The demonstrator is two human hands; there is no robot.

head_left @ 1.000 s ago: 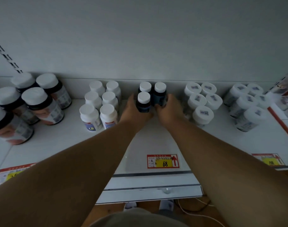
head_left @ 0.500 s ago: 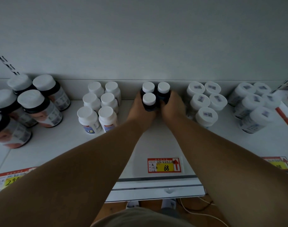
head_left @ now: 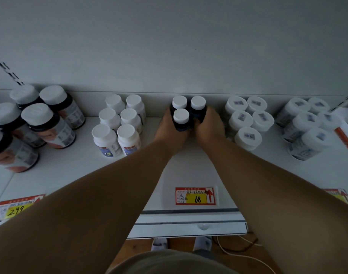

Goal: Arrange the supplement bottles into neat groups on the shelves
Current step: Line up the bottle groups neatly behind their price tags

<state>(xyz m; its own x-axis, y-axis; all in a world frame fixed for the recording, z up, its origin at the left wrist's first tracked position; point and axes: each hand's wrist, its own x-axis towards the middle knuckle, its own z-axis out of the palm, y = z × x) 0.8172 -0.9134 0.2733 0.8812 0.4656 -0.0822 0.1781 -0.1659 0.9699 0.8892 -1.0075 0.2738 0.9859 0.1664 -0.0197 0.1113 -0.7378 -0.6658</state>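
Note:
Three dark blue supplement bottles with white caps stand close together against the back of the white shelf point(head_left: 189, 171). My left hand point(head_left: 170, 131) curls round the front dark bottle point(head_left: 181, 120) from the left. My right hand point(head_left: 208, 129) curls round the right rear dark bottle point(head_left: 198, 107) from the right. The left rear dark bottle point(head_left: 179, 102) stands between them at the back wall. Most of my fingers are hidden behind the bottles.
Several small white bottles point(head_left: 119, 123) stand to the left, and large dark jars point(head_left: 44, 119) farther left. Wide white-capped tubs point(head_left: 246, 119) sit close to my right hand, with more tubs point(head_left: 307, 125) at the far right. A price tag marked 68 point(head_left: 195, 196) lies on the shelf front.
Both hands have pushed the three dark bottles back toward the rear wall and closer together. The view has shifted slightly.

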